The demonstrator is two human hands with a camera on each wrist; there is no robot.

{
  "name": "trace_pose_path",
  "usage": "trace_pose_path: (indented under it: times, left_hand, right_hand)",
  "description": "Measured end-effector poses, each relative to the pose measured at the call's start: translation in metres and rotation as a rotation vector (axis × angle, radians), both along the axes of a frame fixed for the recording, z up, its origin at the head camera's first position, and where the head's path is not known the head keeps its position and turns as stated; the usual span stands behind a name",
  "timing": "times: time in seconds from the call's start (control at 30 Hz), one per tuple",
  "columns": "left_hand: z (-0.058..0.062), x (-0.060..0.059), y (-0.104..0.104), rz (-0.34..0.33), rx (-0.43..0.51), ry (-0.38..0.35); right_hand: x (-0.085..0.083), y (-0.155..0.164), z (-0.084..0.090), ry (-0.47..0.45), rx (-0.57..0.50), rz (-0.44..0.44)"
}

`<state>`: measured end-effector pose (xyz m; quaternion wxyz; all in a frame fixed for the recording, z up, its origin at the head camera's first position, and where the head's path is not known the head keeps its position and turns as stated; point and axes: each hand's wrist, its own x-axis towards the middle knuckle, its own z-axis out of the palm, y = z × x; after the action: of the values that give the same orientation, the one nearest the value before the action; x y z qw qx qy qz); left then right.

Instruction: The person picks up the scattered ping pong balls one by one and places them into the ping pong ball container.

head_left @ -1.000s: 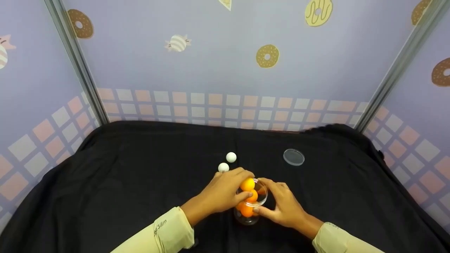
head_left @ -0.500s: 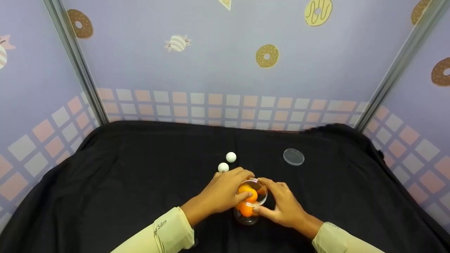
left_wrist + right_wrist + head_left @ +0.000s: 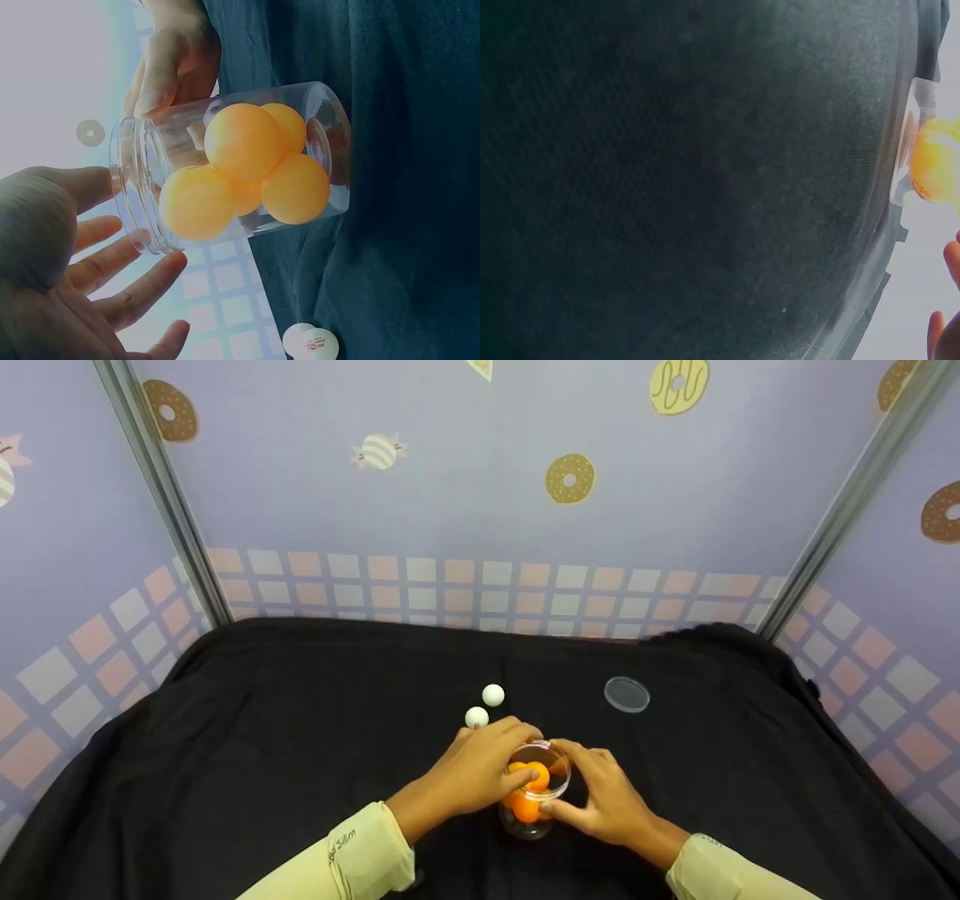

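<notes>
left hand [image 3: 472, 769]: fingers relaxed, spread beside jar [image 3: 534, 791] rim, holding nothing | right hand [image 3: 600, 799]: fingers curled round jar of orange balls [image 3: 247, 172] | both forearms low over desk [image 3: 262, 735]

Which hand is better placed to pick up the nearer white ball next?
Probably the left hand: its fingers lie right beside the nearer white ball, while the right hand holds the jar on the far side.

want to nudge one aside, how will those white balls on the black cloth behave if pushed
The two white balls look like table-tennis balls, so probably very light and quick to roll at a slight touch. The black cloth is soft and creased, which may slow them or bend their path. They lie close to the left hand and the clear jar, so a push could send one into either.
</notes>
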<state>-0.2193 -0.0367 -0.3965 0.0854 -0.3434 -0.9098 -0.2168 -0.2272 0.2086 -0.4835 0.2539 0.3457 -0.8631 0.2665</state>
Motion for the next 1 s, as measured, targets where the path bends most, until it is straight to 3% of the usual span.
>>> trace_pose_path:
  times: [0.5,0.7,1.0]
  left_hand:
    - [-0.003,-0.014,-0.002,-0.003,0.023,-0.015]
    - [-0.010,-0.033,-0.008,0.080,0.054,-0.030]
    - [-0.024,-0.066,-0.015,0.191,0.014,-0.010]
  right_hand:
    - [0.000,0.000,-0.001,0.013,0.002,0.000]
    - [0.001,0.000,0.000,-0.009,0.003,-0.004]
    - [0.001,0.001,-0.001,-0.022,0.000,-0.016]
